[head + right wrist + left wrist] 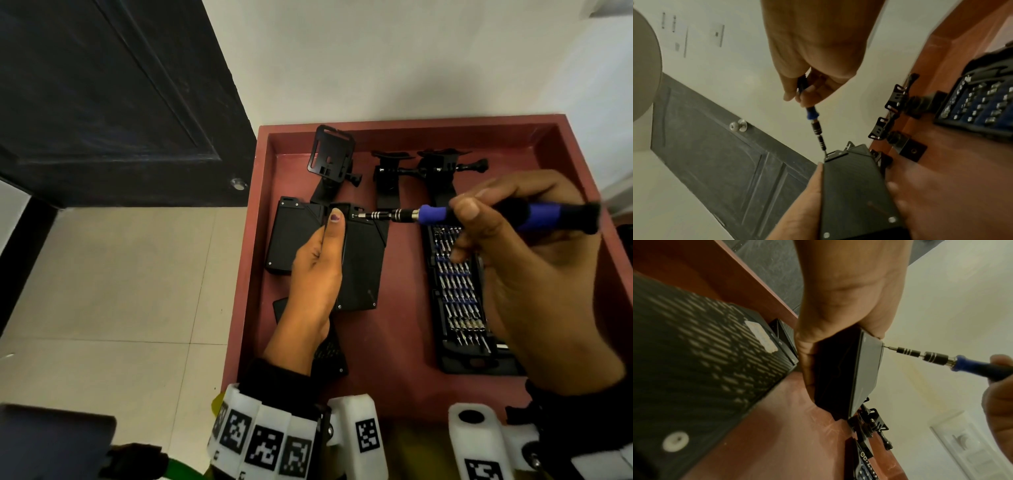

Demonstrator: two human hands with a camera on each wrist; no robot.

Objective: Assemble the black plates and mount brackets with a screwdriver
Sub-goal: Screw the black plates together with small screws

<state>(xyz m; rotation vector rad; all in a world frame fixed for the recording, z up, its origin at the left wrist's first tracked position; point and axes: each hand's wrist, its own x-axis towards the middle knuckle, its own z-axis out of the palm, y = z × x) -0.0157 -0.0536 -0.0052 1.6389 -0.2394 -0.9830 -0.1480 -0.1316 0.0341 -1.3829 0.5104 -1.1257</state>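
My left hand (317, 270) grips a black plate (363, 267) and holds it tilted above the red tray (404, 342), thumb laid along its upper edge. My right hand (524, 260) holds a blue-and-black screwdriver (479, 216) nearly level, its tip on a screw at the plate's top edge (354, 216). In the left wrist view the screwdriver (941, 359) meets the plate (849, 378) at its corner. In the right wrist view the screwdriver (815, 123) comes down on the plate (855, 186). A second black plate (289, 240) lies to the left in the tray.
Three black mount brackets (397, 171) stand at the tray's far end. An open case of screwdriver bits (459, 298) lies at the right under my right hand. Another black plate (329, 356) lies below my left wrist. A dark door (113, 102) stands left of the tray.
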